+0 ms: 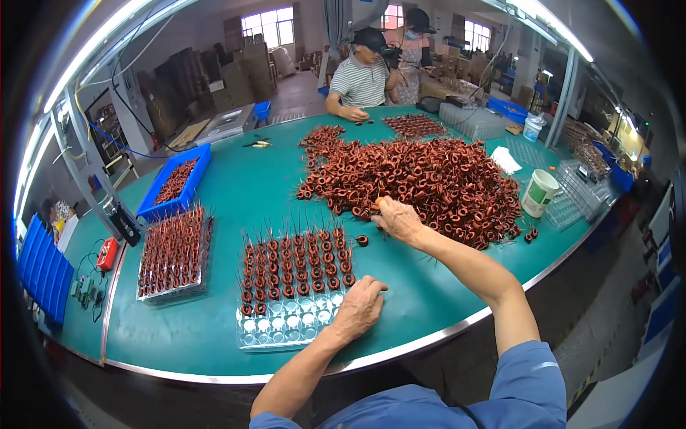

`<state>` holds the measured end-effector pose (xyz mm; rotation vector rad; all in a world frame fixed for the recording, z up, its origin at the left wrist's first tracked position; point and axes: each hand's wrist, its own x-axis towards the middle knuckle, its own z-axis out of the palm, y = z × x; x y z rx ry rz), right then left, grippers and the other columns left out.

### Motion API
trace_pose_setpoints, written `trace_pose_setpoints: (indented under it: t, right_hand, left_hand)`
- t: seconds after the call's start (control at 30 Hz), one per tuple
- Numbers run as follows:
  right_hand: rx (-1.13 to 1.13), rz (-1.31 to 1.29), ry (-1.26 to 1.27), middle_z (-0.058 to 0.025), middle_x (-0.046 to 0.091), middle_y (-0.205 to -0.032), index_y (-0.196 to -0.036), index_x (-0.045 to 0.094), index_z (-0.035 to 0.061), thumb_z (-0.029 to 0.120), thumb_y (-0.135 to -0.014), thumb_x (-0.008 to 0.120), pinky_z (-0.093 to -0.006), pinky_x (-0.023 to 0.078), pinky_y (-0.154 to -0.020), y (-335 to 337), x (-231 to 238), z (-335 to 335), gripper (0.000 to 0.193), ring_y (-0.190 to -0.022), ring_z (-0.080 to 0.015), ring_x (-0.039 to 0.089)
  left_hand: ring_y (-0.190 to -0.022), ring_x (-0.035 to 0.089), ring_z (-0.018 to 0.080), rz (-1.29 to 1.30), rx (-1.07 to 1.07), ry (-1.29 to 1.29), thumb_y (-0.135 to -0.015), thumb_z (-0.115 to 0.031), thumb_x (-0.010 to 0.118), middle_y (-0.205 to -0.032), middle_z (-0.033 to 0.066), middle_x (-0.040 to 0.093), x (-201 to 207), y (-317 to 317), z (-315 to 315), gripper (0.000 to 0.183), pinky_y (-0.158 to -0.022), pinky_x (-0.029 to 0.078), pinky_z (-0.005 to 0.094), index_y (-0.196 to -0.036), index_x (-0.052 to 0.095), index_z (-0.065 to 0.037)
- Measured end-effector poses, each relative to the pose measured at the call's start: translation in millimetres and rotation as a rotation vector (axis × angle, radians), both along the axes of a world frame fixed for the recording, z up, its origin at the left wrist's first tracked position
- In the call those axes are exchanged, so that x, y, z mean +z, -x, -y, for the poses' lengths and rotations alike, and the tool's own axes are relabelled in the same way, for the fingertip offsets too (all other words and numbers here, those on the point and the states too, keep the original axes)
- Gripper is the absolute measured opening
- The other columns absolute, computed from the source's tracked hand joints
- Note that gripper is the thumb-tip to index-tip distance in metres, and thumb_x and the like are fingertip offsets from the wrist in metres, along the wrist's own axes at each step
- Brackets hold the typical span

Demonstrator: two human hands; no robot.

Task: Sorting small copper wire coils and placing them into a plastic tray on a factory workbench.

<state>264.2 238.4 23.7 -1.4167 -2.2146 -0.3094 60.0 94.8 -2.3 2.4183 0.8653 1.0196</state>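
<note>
A clear plastic tray (286,336) lies on the green table, filled with rows of copper-red wire-wound ring coils (293,261) whose leads stick up; its near pockets hold no coils. Beside the tray's right edge rests my left hand (361,307), fingers curled together; whatever they may hold is hidden. My right hand (401,222) reaches to the near left edge of a large heap of loose coils (429,179). Its fingertips, with orange covers on them, are pinched among the coils, and I cannot make out what is between them. One loose coil (362,241) sits between tray and heap.
Left stand another filled coil tray (171,257) and a blue bin (204,161) of coils. A white-green cup (539,193) and clear trays (572,186) are at the right. Across the table a person (363,79) handles small parts; another person (411,64) stands behind.
</note>
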Motion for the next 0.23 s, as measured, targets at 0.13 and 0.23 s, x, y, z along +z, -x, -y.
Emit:
trace_pose_setpoints:
  t: [0.13,0.23]
  right_hand:
    - [0.045,-0.049,-0.076,-0.0170,0.051,-0.103,-0.101,0.051,-0.0003,0.022,-0.080,0.069,-0.0405,0.051,-0.077,3,3,-8,0.035,-0.096,-0.0318,0.056]
    - [0.083,0.015,0.134,-0.0171,0.051,-0.108,-0.111,0.051,0.0031,0.027,-0.082,0.068,-0.0418,0.046,-0.091,5,-8,-16,0.041,-0.106,-0.0341,0.050]
  left_hand:
    - [-0.090,0.057,0.0330,-0.006,0.005,0.003,-0.081,-0.003,0.059,-0.094,0.0143,0.056,0,-2,-2,0.016,-0.079,0.047,0.0393,-0.097,0.060,-0.003]
    - [-0.090,0.056,0.0351,0.004,-0.026,0.019,-0.081,-0.003,0.057,-0.094,0.0177,0.054,2,-3,-2,0.017,-0.080,0.046,0.0414,-0.097,0.059,-0.001]
